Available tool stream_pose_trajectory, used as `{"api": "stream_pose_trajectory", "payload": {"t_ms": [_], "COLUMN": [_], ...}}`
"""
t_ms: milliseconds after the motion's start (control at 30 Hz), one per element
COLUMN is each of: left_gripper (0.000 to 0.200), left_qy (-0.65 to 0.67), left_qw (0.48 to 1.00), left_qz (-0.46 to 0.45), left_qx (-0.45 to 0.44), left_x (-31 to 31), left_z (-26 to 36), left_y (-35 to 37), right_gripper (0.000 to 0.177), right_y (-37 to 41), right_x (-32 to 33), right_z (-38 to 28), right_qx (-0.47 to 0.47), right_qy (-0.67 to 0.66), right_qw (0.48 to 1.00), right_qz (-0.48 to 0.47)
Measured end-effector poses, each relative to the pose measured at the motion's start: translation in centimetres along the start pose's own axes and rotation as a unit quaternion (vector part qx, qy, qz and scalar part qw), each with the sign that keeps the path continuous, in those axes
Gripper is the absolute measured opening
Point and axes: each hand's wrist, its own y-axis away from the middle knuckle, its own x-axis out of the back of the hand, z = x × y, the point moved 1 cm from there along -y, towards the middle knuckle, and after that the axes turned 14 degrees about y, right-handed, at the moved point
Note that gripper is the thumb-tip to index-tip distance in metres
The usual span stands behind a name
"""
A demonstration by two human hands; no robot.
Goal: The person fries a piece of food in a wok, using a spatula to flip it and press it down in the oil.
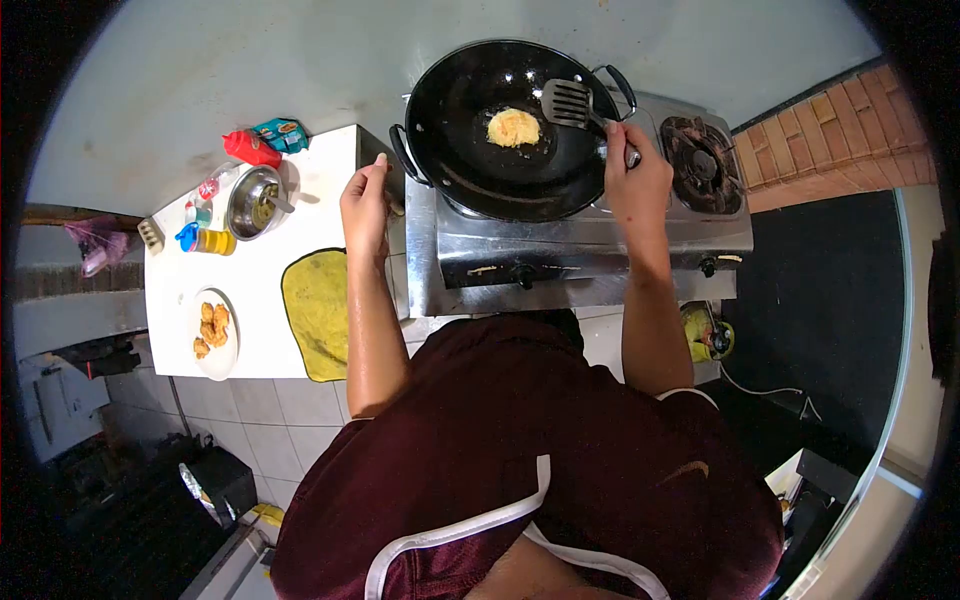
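Spatula [568,100] blade beside fritter [513,127]; right hand [635,180] on the handle

Grip, right hand: fingers are wrapped round the near end of the spatula handle, over the right rim of the wok [480,185]; I log this as a firm closed hold on the tool.

Spatula axis: it runs from the hand up and to the left in the picture, slotted blade leading; the blade sits just to the right of the fritter, near it; I cannot confirm contact, nor whether the blade rests on the wok floor or hangs above it.

Fritter: a small yellow round lying near the middle of the wok floor, with a sheen of oil about it; it lies left of the blade, and so beyond the blade as seen from the gripping hand, a little off the line of the handle.

Nearer hand: the right, plainly; the tool in it already reaches into the wok.

Left hand [365,205]: it lies at the corner of the white counter [290,230], just beside the wok's left loop handle [400,155]; fingers are bent over the edge; I cannot tell whether it grips the loop or merely rests there.

Support: the wok stands on the left side of the steel stove [580,250]; the second burner [700,150] lies to its right.

Counter items: yellow cloth [318,300], plate of fried pieces [215,330] and steel bowl [255,200]; all well apart from the wok.
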Motion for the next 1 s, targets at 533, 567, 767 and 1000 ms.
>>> {"api": "stream_pose_trajectory", "payload": {"t_ms": [533,567,767,1000], "left_gripper": [0.028,0.028,0.025,0.025], "left_qy": [0.005,0.005,-0.014,0.001], "left_qw": [1.0,1.0,1.0,1.0], "left_qz": [0.027,0.026,0.015,0.011], "left_qx": [-0.011,-0.011,-0.008,-0.002], "left_x": [0.5,0.6,0.4,0.5], "left_z": [0.3,0.4,0.1,0.2], "left_y": [-0.3,-0.3,-0.6,-0.7], "right_gripper": [0.034,0.034,0.036,0.036], "right_y": [-1.2,-1.4,-1.7,-1.7], "right_x": [-1.1,-1.0,-0.9,-0.9], "right_z": [0.2,0.1,-0.1,0.0], "right_qx": [-0.071,-0.072,-0.07,-0.126], "right_qy": [0.066,0.067,0.048,-0.012], "right_qw": [0.995,0.995,0.994,0.988], "right_qz": [-0.029,-0.029,-0.072,-0.083]}}
